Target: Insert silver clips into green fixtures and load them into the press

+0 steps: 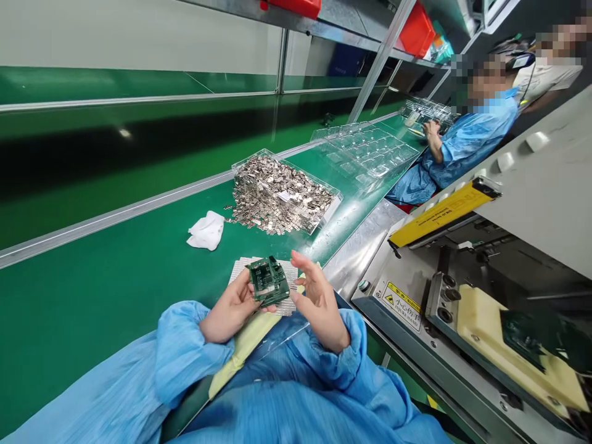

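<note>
My left hand [235, 308] grips a small stack of green circuit boards [268, 281] by its left side, thumb and fingers closed round the edge. To the right of the stack, my right hand [317, 302] has its fingers spread, with the thumb beside the boards' right edge; whether it touches them I cannot tell. Beneath the boards lies a pale, ridged sheet [238, 267], partly hidden by them. A strip of yellow material [250, 339] runs below my hands toward my lap.
Small metal pieces heap up in a clear tray [330, 203] and spill over its left side. A crumpled white cloth [206, 231] lies nearby. Farther back are clear plastic trays [370, 148] and a seated co-worker [481, 129]. At right stands a machine [416, 296] with an injury warning label.
</note>
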{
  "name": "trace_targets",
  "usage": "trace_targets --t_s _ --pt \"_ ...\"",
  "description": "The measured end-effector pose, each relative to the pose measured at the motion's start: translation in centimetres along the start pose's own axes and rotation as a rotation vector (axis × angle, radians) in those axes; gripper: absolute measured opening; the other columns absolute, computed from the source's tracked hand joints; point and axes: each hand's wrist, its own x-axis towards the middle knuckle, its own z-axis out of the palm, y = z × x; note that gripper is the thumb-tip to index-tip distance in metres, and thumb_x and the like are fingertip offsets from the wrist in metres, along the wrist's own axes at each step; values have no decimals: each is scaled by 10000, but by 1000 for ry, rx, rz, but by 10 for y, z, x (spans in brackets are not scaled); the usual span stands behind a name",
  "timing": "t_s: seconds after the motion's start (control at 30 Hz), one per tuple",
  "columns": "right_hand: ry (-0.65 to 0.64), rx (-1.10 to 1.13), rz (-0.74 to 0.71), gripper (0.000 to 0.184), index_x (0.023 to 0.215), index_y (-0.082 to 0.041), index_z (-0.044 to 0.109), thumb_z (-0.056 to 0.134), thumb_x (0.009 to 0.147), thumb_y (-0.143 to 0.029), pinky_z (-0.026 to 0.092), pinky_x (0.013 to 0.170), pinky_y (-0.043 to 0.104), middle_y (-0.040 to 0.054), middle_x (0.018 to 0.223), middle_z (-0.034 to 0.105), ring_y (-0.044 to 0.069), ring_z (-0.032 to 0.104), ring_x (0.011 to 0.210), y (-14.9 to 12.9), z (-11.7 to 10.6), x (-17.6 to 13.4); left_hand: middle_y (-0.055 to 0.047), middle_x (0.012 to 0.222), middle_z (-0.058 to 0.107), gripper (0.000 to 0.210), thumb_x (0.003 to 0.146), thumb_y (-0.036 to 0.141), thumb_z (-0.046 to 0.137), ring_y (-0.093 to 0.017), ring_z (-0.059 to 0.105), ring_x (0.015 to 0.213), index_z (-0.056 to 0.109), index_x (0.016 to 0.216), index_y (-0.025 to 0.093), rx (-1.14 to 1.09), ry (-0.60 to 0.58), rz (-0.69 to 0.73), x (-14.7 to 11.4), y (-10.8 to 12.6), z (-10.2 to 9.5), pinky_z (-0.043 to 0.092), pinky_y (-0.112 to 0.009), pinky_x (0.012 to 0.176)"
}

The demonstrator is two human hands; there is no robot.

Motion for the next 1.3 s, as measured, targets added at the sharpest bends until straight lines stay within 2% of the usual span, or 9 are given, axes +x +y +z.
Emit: trace_targets --t_s 0.1,0.2,0.4,0.6,0.83,0.97,1.07,1.17,1.3 --pt "-126 -59 -65 671 1440 -214 406 657 893 -509 401 1021 408 100 1431 432 283 394 1311 -14 -11 -4 -22 830 664 339 764 267 776 -125 637 647 601 1046 205 -69 -81 -111 -5 3 9 514 -217 598" --pt "-122 -112 -95 790 1430 -206 447 741 814 -605 407 1040 424 104 1355 511 290 495 1219 -26 -13 -13 -5 714 645 265 721 272 809 -114 623 608 634 900 186 -83 -202 -191 -10 3 23 497 -204 586" --pt "34 -402 -234 731 1379 -228 526 813 780 -532 461 968 427 93 1217 607 296 571 1091 -44 -25 -48 -33 878 687 609 652 275 845 -208 650 816 596 1207 249 132 -366 -185 -4 2 60 498 -275 671" --pt "275 -682 -330 701 1413 -239 479 771 839 -516 437 972 438 93 1213 613 301 577 1089 -61 -68 -91 -72 980 681 441 847 387 666 -199 651 912 566 1235 203 473 -553 -113 32 1 95 502 -316 823" --pt "518 -861 -195 683 1401 -246 494 770 836 -512 448 982 450 91 1215 611 317 566 1112 -71 -121 -153 -89 1071 683 325 867 405 596 -239 641 945 647 1107 192 955 -557 353 78 -3 188 535 -324 770" --pt "681 -930 -164 695 1409 -256 486 762 836 -538 457 985 452 90 1213 610 317 565 1111 -77 -142 -188 -127 1319 573 482 809 410 664 -294 545 1202 590 1226 181 950 -712 570 97 -11 248 459 -410 1014" --pt "802 -939 -152 707 1402 -241 492 759 829 -558 460 999 451 98 1234 597 313 559 1127 -80 -158 -211 -158 1454 445 744 701 485 748 -336 381 1370 502 1328 170 948 -814 573 112 -25 279 312 -481 1143" --pt "986 -903 -154 725 1395 -214 499 780 812 -541 435 1046 453 111 1290 559 314 527 1184 -78 -175 -230 -184 1425 478 865 648 515 776 -358 447 1318 458 1365 150 995 -889 475 120 -38 300 352 -495 1106" --pt "1153 -774 -206 741 1391 -184 497 815 791 -480 388 1091 473 124 1346 512 319 478 1241 -75 -197 -240 -192 1394 509 933 646 508 783 -355 478 1288 393 1410 141 1004 -825 451 122 -44 320 379 -485 1069"
